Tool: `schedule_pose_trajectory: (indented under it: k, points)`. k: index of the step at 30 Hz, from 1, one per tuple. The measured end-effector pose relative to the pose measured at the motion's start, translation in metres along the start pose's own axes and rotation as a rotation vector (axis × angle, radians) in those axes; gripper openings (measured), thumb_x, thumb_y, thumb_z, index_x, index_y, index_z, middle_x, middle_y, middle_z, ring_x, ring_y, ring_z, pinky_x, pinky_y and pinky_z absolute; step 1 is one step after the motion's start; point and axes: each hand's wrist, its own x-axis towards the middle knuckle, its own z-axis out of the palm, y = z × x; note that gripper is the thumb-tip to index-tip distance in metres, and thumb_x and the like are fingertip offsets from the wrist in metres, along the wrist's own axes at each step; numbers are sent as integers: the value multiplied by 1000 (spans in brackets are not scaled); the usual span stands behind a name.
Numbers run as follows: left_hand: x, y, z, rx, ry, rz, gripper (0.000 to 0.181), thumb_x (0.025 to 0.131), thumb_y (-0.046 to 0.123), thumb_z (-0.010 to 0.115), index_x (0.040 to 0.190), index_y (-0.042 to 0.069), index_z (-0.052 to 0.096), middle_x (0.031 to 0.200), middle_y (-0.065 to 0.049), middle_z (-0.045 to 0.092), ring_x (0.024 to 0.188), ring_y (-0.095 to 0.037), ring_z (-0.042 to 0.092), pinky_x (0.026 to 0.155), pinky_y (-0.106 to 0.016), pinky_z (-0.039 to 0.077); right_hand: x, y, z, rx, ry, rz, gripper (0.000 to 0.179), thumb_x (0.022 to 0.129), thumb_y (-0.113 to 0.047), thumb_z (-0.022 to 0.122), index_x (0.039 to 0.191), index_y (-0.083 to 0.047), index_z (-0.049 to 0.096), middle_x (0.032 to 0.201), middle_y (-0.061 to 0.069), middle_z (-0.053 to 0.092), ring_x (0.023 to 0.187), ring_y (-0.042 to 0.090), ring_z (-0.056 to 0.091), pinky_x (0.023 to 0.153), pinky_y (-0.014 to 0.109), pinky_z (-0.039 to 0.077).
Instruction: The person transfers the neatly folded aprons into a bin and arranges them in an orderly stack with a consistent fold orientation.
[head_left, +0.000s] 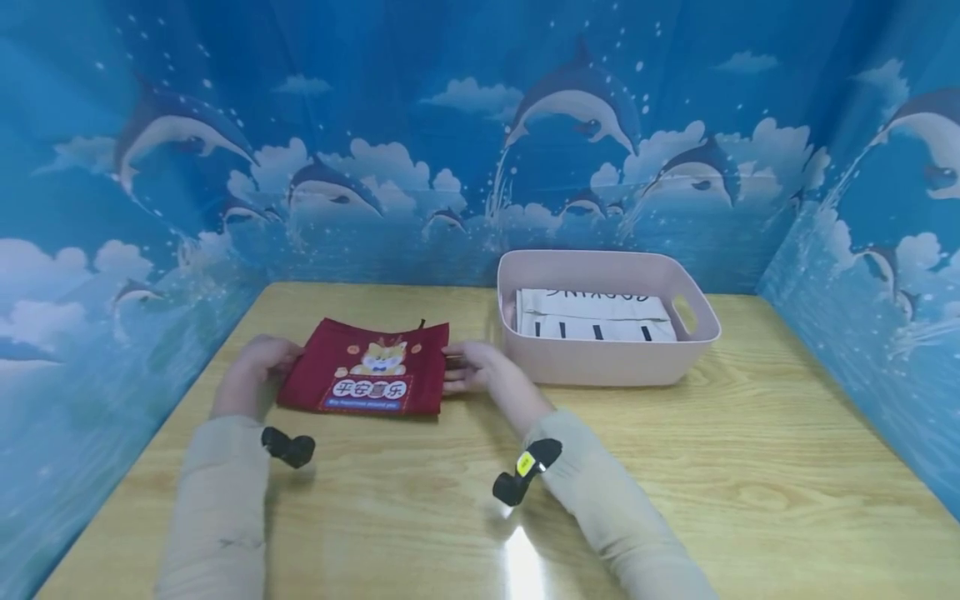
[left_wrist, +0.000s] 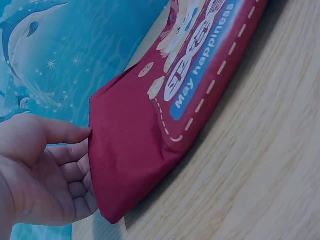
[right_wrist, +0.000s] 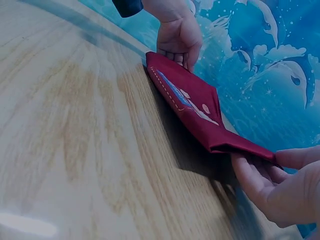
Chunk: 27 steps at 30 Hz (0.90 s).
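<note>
A dark red folded cloth (head_left: 375, 367) printed with a cartoon animal, white characters and a blue strip of lettering is held between two hands over the table. My left hand (head_left: 258, 367) pinches its left edge; in the left wrist view the thumb of that hand (left_wrist: 45, 175) meets the edge while the other fingers go behind the cloth (left_wrist: 130, 145). At the opposite edge my right hand (head_left: 476, 367) grips it, thumb above and fingers underneath, as the right wrist view shows of that hand (right_wrist: 280, 185). A shadow lies beneath the cloth (right_wrist: 200, 110) there.
A pale pink plastic basket (head_left: 600, 362) stands at the back right, beyond the right hand. Inside it lies folded white cloth (head_left: 600, 317) with black lettering. A blue dolphin-print curtain (head_left: 420, 125) encloses the back and sides of the wooden table (head_left: 390, 517).
</note>
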Motion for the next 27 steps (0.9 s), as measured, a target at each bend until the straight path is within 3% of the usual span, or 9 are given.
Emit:
schedule_pose_trajectory:
  k: [7, 11, 13, 17, 21, 24, 27]
  points:
    - [-7, 0, -6, -22, -59, 1, 42, 94, 10, 46, 126, -17, 42, 72, 6, 62, 68, -5, 59, 79, -31, 51, 0, 4, -1, 19, 29, -21, 4, 93, -5, 51, 93, -1, 53, 131, 23, 47, 121, 36, 46, 100, 45, 39]
    - [-10, 1, -8, -72, -107, -14, 47, 94, 11, 46, 132, -16, 36, 74, 7, 61, 69, -5, 59, 73, -25, 53, -2, 3, -2, 23, 66, -32, 10, 92, -5, 54, 100, 0, 57, 128, 22, 51, 118, 35, 49, 98, 43, 42]
    - [-12, 2, -9, -104, -118, -26, 45, 94, 11, 47, 130, -14, 40, 74, 6, 62, 69, -6, 60, 71, -24, 53, -4, 3, -2, 21, 75, -35, 17, 91, -6, 55, 107, 0, 58, 127, 22, 52, 117, 33, 50, 97, 42, 43]
    - [-18, 2, -10, -169, -160, -57, 20, 93, 10, 49, 103, 4, 65, 74, 4, 64, 70, -8, 62, 70, -23, 54, -8, 2, -3, 4, 87, -39, 29, 91, -7, 57, 118, 1, 56, 124, 21, 54, 115, 32, 53, 94, 40, 46]
    - [-21, 0, -11, -226, -211, -85, 28, 93, 10, 50, 74, 19, 67, 75, 1, 66, 72, -10, 63, 73, -23, 54, -12, 2, -6, -25, 106, -34, 32, 89, -8, 59, 120, 1, 56, 120, 21, 57, 110, 31, 57, 89, 38, 50]
    - [-23, -1, -11, -247, -220, -86, 21, 93, 13, 52, 79, 16, 67, 78, -1, 66, 75, -12, 63, 77, -26, 54, -15, 2, -8, -39, 110, -28, 32, 88, -8, 60, 119, 0, 57, 118, 20, 58, 108, 29, 58, 86, 36, 51]
    - [-25, -3, -11, -256, -217, -73, 12, 93, 16, 55, 98, 9, 63, 82, -1, 67, 79, -15, 64, 81, -30, 53, -19, 1, -8, -47, 109, -37, 31, 89, -7, 60, 118, 1, 57, 118, 20, 58, 107, 30, 59, 85, 37, 52]
